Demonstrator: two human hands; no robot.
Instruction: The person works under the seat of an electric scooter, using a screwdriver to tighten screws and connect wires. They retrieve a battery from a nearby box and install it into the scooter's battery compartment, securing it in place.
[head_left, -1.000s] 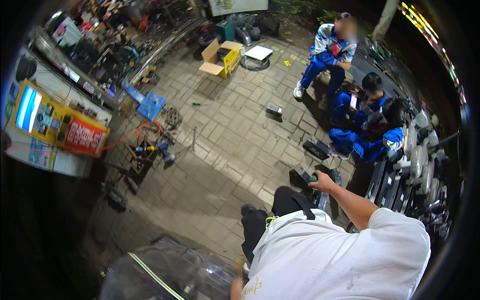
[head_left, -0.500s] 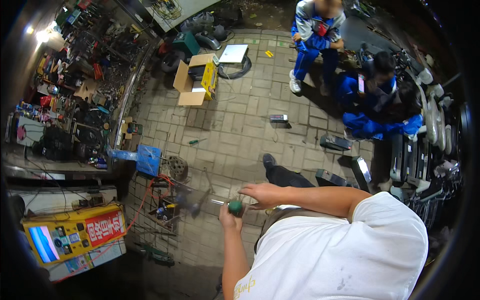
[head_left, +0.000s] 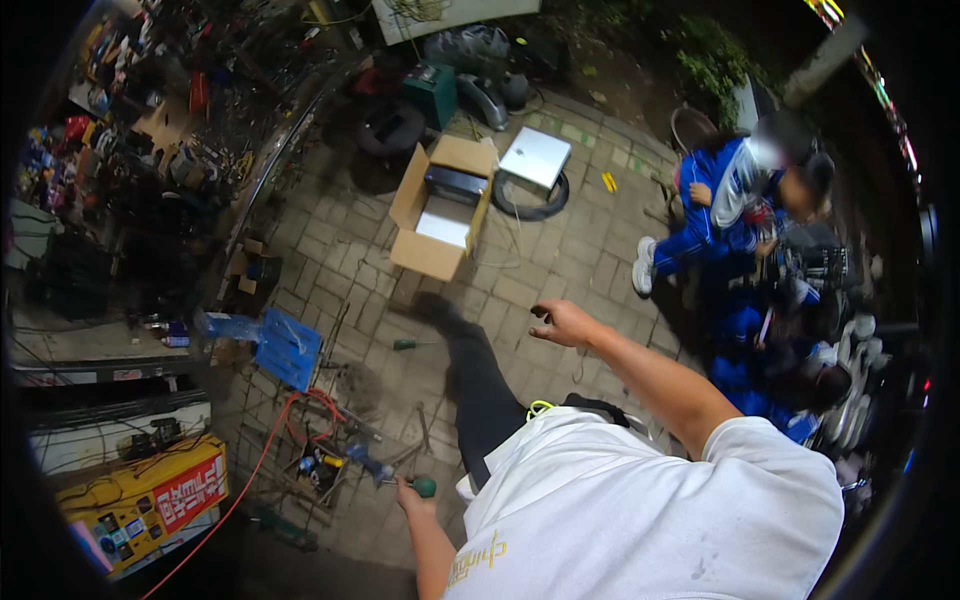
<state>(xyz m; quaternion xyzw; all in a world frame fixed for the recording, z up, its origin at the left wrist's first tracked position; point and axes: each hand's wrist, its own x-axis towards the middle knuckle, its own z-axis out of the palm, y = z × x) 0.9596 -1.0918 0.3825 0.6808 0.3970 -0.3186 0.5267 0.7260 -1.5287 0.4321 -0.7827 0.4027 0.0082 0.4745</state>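
Observation:
My left hand [head_left: 413, 497], low in the view, is closed around a screwdriver with a rounded green handle [head_left: 425, 487]. Its metal shaft mostly disappears behind my fingers and against the tools beyond. Out over the paving, my right hand [head_left: 562, 325] is raised with thumb and fingers apart and nothing visible in it. Nearest to it on the ground is an open cardboard box [head_left: 428, 256] holding a dark boxy unit [head_left: 458, 186] and a white flat piece [head_left: 443, 221]. A second green-handled screwdriver [head_left: 404, 345] lies beside my outstretched leg.
A white panel [head_left: 535, 157] rests on a coiled black tyre [head_left: 535, 211] beyond the box. Left are a blue stool-like piece [head_left: 288, 349], a red hose [head_left: 270, 432], scattered tools and a yellow cabinet [head_left: 130, 505]. People in blue and white clothes [head_left: 720, 190] are at the right.
My hands have separated: the left keeps the screwdriver and moved down-left, the right reached up and away. I have stepped toward the cardboard box, and my view has turned.

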